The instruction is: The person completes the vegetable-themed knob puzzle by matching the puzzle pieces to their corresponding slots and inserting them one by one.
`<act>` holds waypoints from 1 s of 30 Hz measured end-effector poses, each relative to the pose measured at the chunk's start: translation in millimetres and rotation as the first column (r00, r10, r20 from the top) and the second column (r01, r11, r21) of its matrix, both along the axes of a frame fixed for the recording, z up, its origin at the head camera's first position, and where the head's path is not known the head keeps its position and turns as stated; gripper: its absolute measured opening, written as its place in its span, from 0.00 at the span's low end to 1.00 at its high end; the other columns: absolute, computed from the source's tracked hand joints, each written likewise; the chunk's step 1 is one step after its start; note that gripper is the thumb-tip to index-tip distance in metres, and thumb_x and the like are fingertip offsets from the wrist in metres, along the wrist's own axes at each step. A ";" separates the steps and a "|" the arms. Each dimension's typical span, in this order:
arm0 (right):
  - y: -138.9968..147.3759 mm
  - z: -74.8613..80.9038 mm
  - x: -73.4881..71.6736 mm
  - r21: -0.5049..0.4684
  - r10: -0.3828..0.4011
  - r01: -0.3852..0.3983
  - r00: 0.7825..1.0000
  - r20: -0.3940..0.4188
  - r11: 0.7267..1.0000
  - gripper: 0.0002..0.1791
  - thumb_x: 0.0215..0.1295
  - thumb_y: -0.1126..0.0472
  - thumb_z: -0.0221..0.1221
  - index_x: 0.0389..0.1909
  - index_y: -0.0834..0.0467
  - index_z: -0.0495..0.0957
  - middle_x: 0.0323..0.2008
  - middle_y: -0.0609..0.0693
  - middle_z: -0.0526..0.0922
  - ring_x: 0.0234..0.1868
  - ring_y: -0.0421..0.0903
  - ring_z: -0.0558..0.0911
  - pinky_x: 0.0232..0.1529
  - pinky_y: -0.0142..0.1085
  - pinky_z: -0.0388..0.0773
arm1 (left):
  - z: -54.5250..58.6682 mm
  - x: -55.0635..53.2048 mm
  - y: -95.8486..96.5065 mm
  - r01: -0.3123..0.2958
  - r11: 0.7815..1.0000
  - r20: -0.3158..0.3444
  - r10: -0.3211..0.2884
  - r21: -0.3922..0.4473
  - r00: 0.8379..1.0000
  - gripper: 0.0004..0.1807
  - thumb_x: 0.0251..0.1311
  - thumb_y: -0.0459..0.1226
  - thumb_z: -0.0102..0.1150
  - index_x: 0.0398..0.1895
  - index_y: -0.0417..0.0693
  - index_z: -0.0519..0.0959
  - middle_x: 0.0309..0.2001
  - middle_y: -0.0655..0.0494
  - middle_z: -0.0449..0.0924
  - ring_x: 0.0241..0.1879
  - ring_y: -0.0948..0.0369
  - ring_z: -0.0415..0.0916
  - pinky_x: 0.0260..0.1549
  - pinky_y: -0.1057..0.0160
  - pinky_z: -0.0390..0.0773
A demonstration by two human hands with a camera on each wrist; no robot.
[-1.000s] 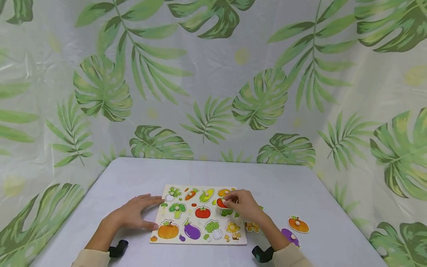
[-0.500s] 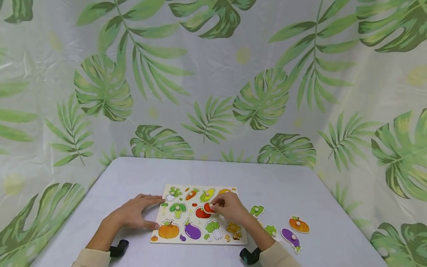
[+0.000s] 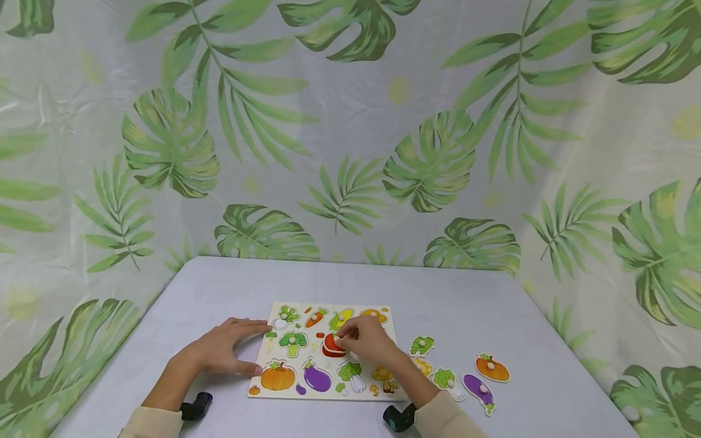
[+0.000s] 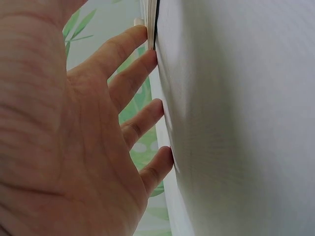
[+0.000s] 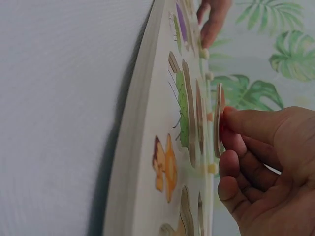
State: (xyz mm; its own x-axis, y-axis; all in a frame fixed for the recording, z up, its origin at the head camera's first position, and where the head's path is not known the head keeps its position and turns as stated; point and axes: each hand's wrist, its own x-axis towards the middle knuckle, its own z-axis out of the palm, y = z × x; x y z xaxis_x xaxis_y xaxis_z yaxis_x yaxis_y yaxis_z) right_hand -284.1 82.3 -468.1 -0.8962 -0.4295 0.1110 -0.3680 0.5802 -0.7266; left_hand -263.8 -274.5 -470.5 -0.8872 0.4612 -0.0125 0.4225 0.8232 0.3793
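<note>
A wooden vegetable puzzle board (image 3: 306, 394) lies flat on the table. My right hand (image 3: 366, 342) pinches a red tomato puzzle piece (image 3: 333, 342) just above the tomato slot near the board's middle. In the right wrist view the tomato piece (image 5: 219, 120) is seen edge-on, apart from the board (image 5: 142, 147), between the thumb and fingers of the right hand (image 5: 266, 157). My left hand (image 3: 221, 350) touches the board's left edge with thumb and fingertips. In the left wrist view the fingers of the left hand (image 4: 83, 128) are spread, with fingertips against the board's side and the tablecloth.
Right of the board lie loose pieces: a leafy green piece (image 3: 422, 346), a yellow piece (image 3: 422, 365) partly behind the wrist, a bok choy (image 3: 448, 382), an eggplant (image 3: 479, 392) and a pumpkin (image 3: 492, 368). Knobbed radish, carrot, corn and broccoli (image 3: 293, 344) pieces sit in the board.
My right hand has carried the tomato piece leftward from the board's upper right to over the tomato slot. The left hand has stayed at the board's edge.
</note>
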 end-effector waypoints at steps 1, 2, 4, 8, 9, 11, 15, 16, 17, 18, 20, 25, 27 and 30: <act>-1.0 -0.9 -0.5 0.005 -0.002 0.002 1.000 0.000 1.000 0.04 0.67 0.60 0.69 0.38 0.56 0.89 0.30 0.43 0.84 0.29 0.38 0.78 0.29 0.28 0.76 | 0.3 0.0 0.2 0.000 1.000 0.001 0.000 0.002 1.000 0.49 0.47 0.68 0.69 0.75 0.63 0.71 0.77 0.54 0.67 0.73 0.41 0.63 0.65 0.25 0.64; -1.7 -2.0 -0.9 0.009 -0.004 0.004 1.000 -0.001 1.000 0.04 0.66 0.60 0.69 0.38 0.56 0.89 0.30 0.43 0.84 0.29 0.38 0.78 0.29 0.28 0.76 | 0.7 0.0 0.4 0.001 1.000 0.003 -0.001 0.004 1.000 0.49 0.47 0.68 0.69 0.75 0.63 0.71 0.77 0.54 0.67 0.73 0.41 0.63 0.65 0.24 0.64; -2.9 -3.7 -1.4 0.015 -0.008 0.008 1.000 -0.002 1.000 0.03 0.66 0.61 0.69 0.37 0.56 0.89 0.29 0.43 0.84 0.30 0.37 0.78 0.30 0.27 0.77 | 1.4 0.3 0.9 0.002 1.000 0.004 -0.003 0.007 1.000 0.49 0.47 0.67 0.69 0.75 0.62 0.71 0.77 0.54 0.67 0.73 0.41 0.63 0.65 0.24 0.64; -4.9 -6.0 -1.1 0.015 -0.013 0.013 1.000 0.016 1.000 0.03 0.65 0.61 0.70 0.36 0.55 0.89 0.28 0.42 0.83 0.29 0.37 0.78 0.30 0.27 0.77 | 2.5 0.8 1.5 0.000 1.000 0.010 0.000 0.011 1.000 0.49 0.47 0.67 0.69 0.75 0.62 0.71 0.77 0.53 0.67 0.73 0.40 0.63 0.65 0.24 0.64; -5.5 -6.3 -0.8 0.018 -0.015 0.015 1.000 0.023 1.000 0.03 0.65 0.60 0.70 0.36 0.55 0.89 0.28 0.42 0.83 0.29 0.37 0.78 0.30 0.27 0.77 | 2.5 1.0 1.6 -0.001 1.000 0.012 0.001 0.010 1.000 0.49 0.47 0.67 0.69 0.75 0.62 0.71 0.77 0.54 0.67 0.73 0.40 0.63 0.65 0.24 0.64; -6.5 -6.8 -0.2 0.028 -0.021 0.020 0.999 0.035 0.999 0.03 0.65 0.60 0.70 0.36 0.54 0.89 0.27 0.41 0.83 0.29 0.38 0.78 0.30 0.27 0.77 | 2.4 1.0 1.7 -0.003 1.000 0.015 0.003 0.012 1.000 0.49 0.47 0.67 0.69 0.75 0.62 0.71 0.77 0.53 0.67 0.73 0.40 0.63 0.65 0.24 0.64; -8.3 -7.1 0.6 0.044 -0.033 0.031 0.998 0.049 0.999 0.02 0.65 0.60 0.70 0.36 0.53 0.89 0.26 0.41 0.82 0.29 0.39 0.78 0.28 0.27 0.76 | 2.0 1.0 1.7 -0.005 1.000 0.019 0.005 0.013 1.000 0.49 0.47 0.67 0.70 0.75 0.62 0.71 0.77 0.53 0.67 0.73 0.40 0.63 0.65 0.23 0.63; -8.7 -6.9 0.9 0.045 -0.035 0.032 0.998 0.050 0.998 0.02 0.65 0.60 0.70 0.36 0.54 0.89 0.26 0.42 0.82 0.28 0.39 0.78 0.28 0.27 0.76 | 2.1 1.0 1.6 -0.006 1.000 0.020 0.006 0.014 1.000 0.49 0.47 0.67 0.70 0.75 0.61 0.71 0.77 0.53 0.67 0.73 0.40 0.62 0.66 0.24 0.63; -9.1 -6.8 0.9 0.046 -0.037 0.034 0.998 0.052 0.998 0.02 0.65 0.60 0.70 0.36 0.54 0.89 0.26 0.42 0.82 0.28 0.39 0.78 0.28 0.27 0.75 | 2.2 1.1 1.6 -0.006 1.000 0.021 0.006 0.014 1.000 0.49 0.47 0.67 0.70 0.75 0.61 0.71 0.77 0.53 0.67 0.73 0.40 0.62 0.66 0.24 0.63; -9.5 -6.8 0.9 0.048 -0.037 0.035 0.998 0.052 0.998 0.02 0.65 0.60 0.70 0.36 0.54 0.89 0.26 0.42 0.82 0.28 0.39 0.78 0.28 0.27 0.75 | 2.3 1.2 1.5 -0.005 1.000 0.022 0.005 0.014 1.000 0.49 0.47 0.67 0.70 0.75 0.61 0.71 0.77 0.53 0.67 0.73 0.40 0.62 0.66 0.24 0.63; -10.4 -7.2 0.7 0.055 -0.039 0.036 0.998 0.050 0.998 0.02 0.65 0.60 0.70 0.35 0.54 0.89 0.26 0.41 0.82 0.28 0.39 0.78 0.28 0.27 0.76 | 2.8 1.2 1.2 -0.004 1.000 0.024 0.003 0.017 1.000 0.49 0.48 0.66 0.70 0.75 0.61 0.71 0.77 0.53 0.67 0.73 0.39 0.62 0.66 0.23 0.62; -11.6 -7.6 0.2 0.061 -0.038 0.036 0.998 0.046 0.997 0.02 0.65 0.60 0.70 0.35 0.54 0.88 0.26 0.41 0.82 0.28 0.38 0.78 0.29 0.27 0.76 | 3.9 1.4 1.0 0.001 1.000 0.019 -0.001 0.026 1.000 0.49 0.48 0.66 0.70 0.75 0.60 0.71 0.76 0.53 0.67 0.73 0.39 0.62 0.66 0.24 0.62; -11.6 -8.0 0.4 0.062 -0.040 0.037 0.998 0.045 0.997 0.02 0.65 0.60 0.70 0.35 0.54 0.88 0.26 0.42 0.81 0.28 0.38 0.78 0.28 0.27 0.76 | 3.8 1.5 0.8 0.002 1.000 0.018 -0.002 0.027 1.000 0.49 0.48 0.65 0.70 0.75 0.60 0.71 0.76 0.53 0.67 0.73 0.39 0.62 0.66 0.24 0.62; -11.1 -9.4 0.7 0.061 -0.043 0.040 0.998 0.045 0.997 0.02 0.64 0.60 0.71 0.35 0.54 0.88 0.25 0.42 0.81 0.28 0.39 0.77 0.28 0.27 0.75 | 3.1 1.7 0.5 0.001 1.000 0.017 -0.002 0.030 1.000 0.49 0.48 0.65 0.71 0.74 0.60 0.71 0.76 0.53 0.67 0.73 0.39 0.62 0.66 0.24 0.62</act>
